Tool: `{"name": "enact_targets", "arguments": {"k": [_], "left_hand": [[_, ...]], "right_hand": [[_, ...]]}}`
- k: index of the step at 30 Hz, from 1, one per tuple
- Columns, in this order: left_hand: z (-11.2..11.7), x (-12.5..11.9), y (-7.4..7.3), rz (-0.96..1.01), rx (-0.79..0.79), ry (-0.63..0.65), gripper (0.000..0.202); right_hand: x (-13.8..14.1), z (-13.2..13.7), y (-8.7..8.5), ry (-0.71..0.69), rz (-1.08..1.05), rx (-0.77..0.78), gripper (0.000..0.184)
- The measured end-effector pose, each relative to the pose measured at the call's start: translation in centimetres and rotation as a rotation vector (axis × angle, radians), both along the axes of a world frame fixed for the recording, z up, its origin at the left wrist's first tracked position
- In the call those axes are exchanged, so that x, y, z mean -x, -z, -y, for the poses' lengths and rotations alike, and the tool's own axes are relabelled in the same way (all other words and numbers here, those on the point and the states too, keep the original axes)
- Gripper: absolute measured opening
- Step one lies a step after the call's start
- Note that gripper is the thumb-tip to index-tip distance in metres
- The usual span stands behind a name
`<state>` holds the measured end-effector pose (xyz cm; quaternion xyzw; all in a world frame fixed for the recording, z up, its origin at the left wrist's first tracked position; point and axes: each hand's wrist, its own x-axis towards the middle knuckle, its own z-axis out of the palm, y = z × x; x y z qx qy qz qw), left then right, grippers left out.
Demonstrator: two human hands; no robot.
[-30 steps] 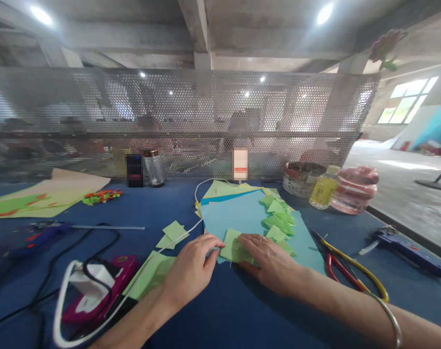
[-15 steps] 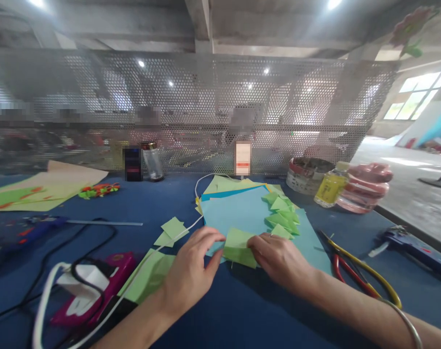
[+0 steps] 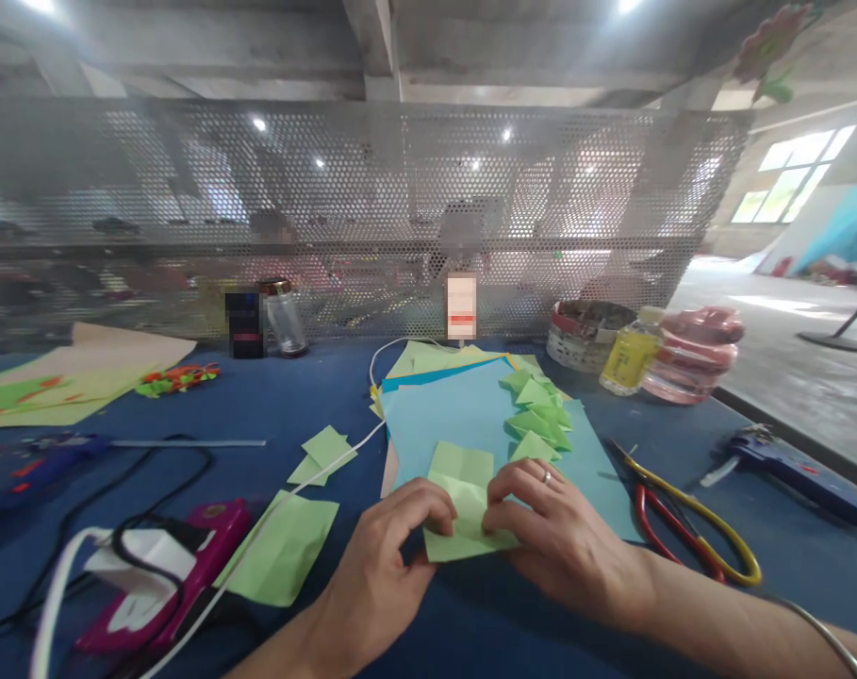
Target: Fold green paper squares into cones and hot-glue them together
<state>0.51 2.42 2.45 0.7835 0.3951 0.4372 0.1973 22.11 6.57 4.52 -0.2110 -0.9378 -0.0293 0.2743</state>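
A creased light green paper sheet (image 3: 463,471) is between my two hands, its near edge lifted toward me. My left hand (image 3: 400,538) pinches its near left corner between thumb and fingers. With bent fingers, my right hand (image 3: 552,528) grips the near right part; a ring shows on one finger. Under the far part of the sheet lie light blue sheets (image 3: 442,405). Several folded green paper pieces (image 3: 537,415) rest on the blue, just beyond my right hand. To the left of my left hand are more green sheets (image 3: 293,547) and small green squares (image 3: 325,453).
Red-and-yellow-handled scissors (image 3: 689,519) and a blue glue gun (image 3: 802,471) lie at right. A magenta power strip (image 3: 173,575) with cables and another glue gun (image 3: 46,462) are at left. Behind stand a glass jar (image 3: 287,321), a phone (image 3: 461,306), a yellow-labelled bottle (image 3: 632,354) and a pink bottle (image 3: 693,354).
The green sheet, folded over earlier, now lies more unfolded with a crease across it. My left hand, formerly apart from the paper with spread fingers, now pinches its near corner.
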Motion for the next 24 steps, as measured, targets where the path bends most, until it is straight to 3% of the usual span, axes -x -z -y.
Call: {"name": "enact_targets", "arguments": {"k": [3, 6, 10, 12, 15, 17, 20, 22, 24], "left_hand": [[0.2, -0.2, 0.1, 0.022, 0.095, 0.083, 0.031], [0.6, -0.3, 0.0, -0.005, 0.179, 0.088, 0.024], [0.7, -0.2, 0.1, -0.014, 0.169, 0.046, 0.012], [0.6, -0.2, 0.4, 0.004, 0.12, 0.041, 0.012], [0.6, -0.2, 0.7, 0.018, 0.053, 0.028, 0.012], [0.6, -0.2, 0.7, 0.012, 0.023, 0.01, 0.012], [0.7, -0.3, 0.4, -0.002, 0.0, -0.016, 0.013], [0.9, -0.4, 0.2, -0.012, 0.013, -0.026, 0.013], [1.0, -0.5, 0.2, -0.005, 0.041, -0.035, 0.012]], "right_hand": [[-0.8, 0.1, 0.4, -0.067, 0.004, 0.003, 0.021], [-1.2, 0.4, 0.7, -0.096, 0.014, 0.057, 0.022], [-1.5, 0.7, 0.8, -0.004, -0.025, 0.239, 0.013], [-1.6, 0.7, 0.9, 0.093, -0.077, 0.36, 0.016], [-1.7, 0.7, 1.3, 0.227, -0.215, 0.632, 0.036], [-1.5, 0.7, 1.5, 0.228, -0.336, 0.885, 0.046], [-1.1, 0.6, 1.7, 0.118, -0.506, 1.219, 0.063], [-0.9, 0.6, 1.7, 0.058, -0.525, 1.323, 0.057], [-0.8, 0.5, 1.6, 0.073, -0.462, 1.328, 0.043]]}}
